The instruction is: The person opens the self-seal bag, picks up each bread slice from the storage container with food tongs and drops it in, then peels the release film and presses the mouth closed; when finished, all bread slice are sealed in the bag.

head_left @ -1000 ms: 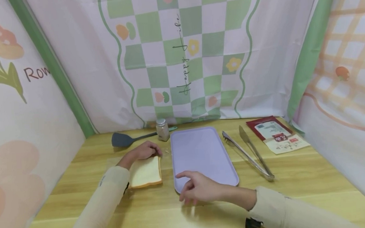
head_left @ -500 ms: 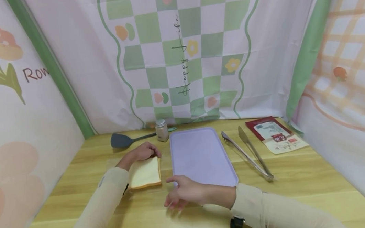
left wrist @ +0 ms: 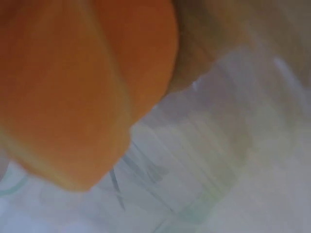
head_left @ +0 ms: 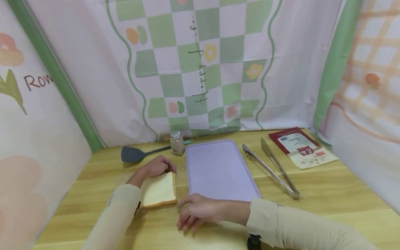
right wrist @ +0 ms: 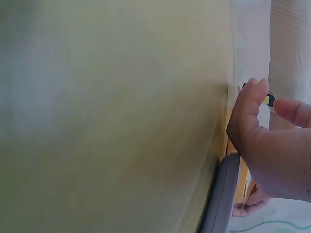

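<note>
White bread with an orange-brown crust (head_left: 158,190) lies on the wooden table, left of a lilac tray (head_left: 219,169). My left hand (head_left: 157,166) is at the bread's far edge, its fingers curled down and gripping there; the fingertips are partly hidden. Orange crust (left wrist: 63,97) fills much of the left wrist view, close to the camera. My right hand (head_left: 199,210) hovers over the tray's near left corner, fingers loosely bent and holding nothing. Its fingertips point toward the bread's near right corner. The right wrist view shows this hand (right wrist: 274,145) beside the tray's rim (right wrist: 226,194).
Behind the left hand lie a dark spatula (head_left: 133,154) and a small glass jar with a metal lid (head_left: 177,144). Metal tongs (head_left: 270,170) and a knife (head_left: 278,164) rest right of the tray. A red and cream food packet (head_left: 303,148) is at the back right.
My right hand has moved left across the tray's near edge toward the bread, and its fingers have drawn closer together. The left hand and the bread stay where they were.
</note>
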The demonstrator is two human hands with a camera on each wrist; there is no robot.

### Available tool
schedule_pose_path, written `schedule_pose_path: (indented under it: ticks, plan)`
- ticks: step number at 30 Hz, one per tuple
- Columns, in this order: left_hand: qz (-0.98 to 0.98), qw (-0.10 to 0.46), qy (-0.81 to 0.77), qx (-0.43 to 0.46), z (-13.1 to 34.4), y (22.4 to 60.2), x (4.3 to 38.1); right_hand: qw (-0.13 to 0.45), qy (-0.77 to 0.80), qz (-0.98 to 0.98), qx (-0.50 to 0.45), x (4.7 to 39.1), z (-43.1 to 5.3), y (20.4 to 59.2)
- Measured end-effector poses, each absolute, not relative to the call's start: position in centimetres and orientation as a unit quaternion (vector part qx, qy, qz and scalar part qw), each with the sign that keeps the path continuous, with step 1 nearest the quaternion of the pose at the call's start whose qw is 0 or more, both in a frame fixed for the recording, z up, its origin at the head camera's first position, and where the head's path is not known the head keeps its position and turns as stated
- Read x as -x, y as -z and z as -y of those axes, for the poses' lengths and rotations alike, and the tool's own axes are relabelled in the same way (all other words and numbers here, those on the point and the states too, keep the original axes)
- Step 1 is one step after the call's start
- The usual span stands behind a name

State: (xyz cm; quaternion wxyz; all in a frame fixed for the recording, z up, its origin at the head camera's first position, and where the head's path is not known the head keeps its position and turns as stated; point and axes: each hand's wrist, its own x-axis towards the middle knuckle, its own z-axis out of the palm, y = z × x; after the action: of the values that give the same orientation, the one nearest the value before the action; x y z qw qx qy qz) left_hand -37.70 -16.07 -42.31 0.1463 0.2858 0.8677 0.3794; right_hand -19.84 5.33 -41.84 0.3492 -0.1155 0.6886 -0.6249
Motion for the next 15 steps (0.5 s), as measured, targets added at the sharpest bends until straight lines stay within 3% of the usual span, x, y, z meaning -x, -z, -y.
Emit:
schedule_pose_path:
  ticks: [8,15]
  plan:
    - [-0.868,0.145,-0.384,-0.279,16.3,42.2,37.5,0.336,0.633,-0.687,0.118,19.9,-5.7,41.9]
    - [-0.872,0.115,-0.399,-0.258,16.6,41.5,36.7,0.24,0.578,-0.757,0.186,19.4,-7.2,41.0]
